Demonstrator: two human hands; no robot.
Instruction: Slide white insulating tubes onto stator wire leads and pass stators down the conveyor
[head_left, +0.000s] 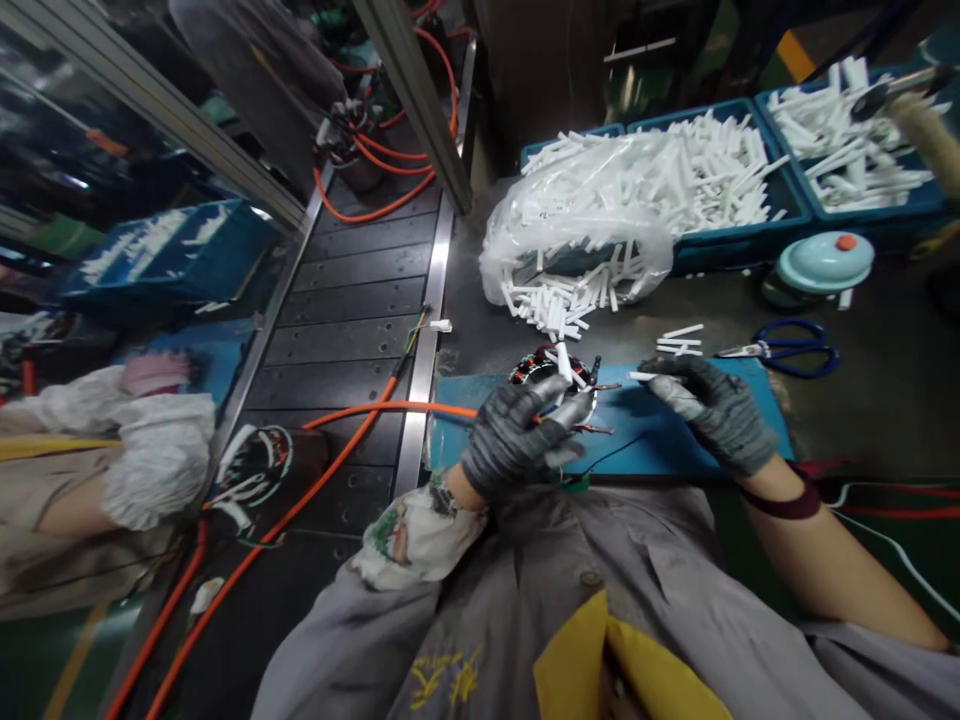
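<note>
My left hand (521, 430), in a grey glove, lies over the near side of a wound motor stator (536, 368), its fingers bent around wire leads (600, 429) whose copper-coloured ends stick out to the right. A white sleeve (564, 362) stands up from the stator beside those fingers. Much of the stator is hidden under the hand. To the right, my gloved right hand (709, 405) pinches a short white tube (640, 376) between thumb and fingertips, pointing toward the stator and apart from it. Both hands are above a blue mat (675, 450).
Loose white tubes (680, 341) and blue-handled scissors (799, 348) lie beyond my right hand. Behind are a bag of tubes (577, 220), blue bins (795, 215) and a lidded jar (825, 265). An orange hose (360, 408) crosses the conveyor (330, 345); a co-worker's sleeve (157, 455) is left.
</note>
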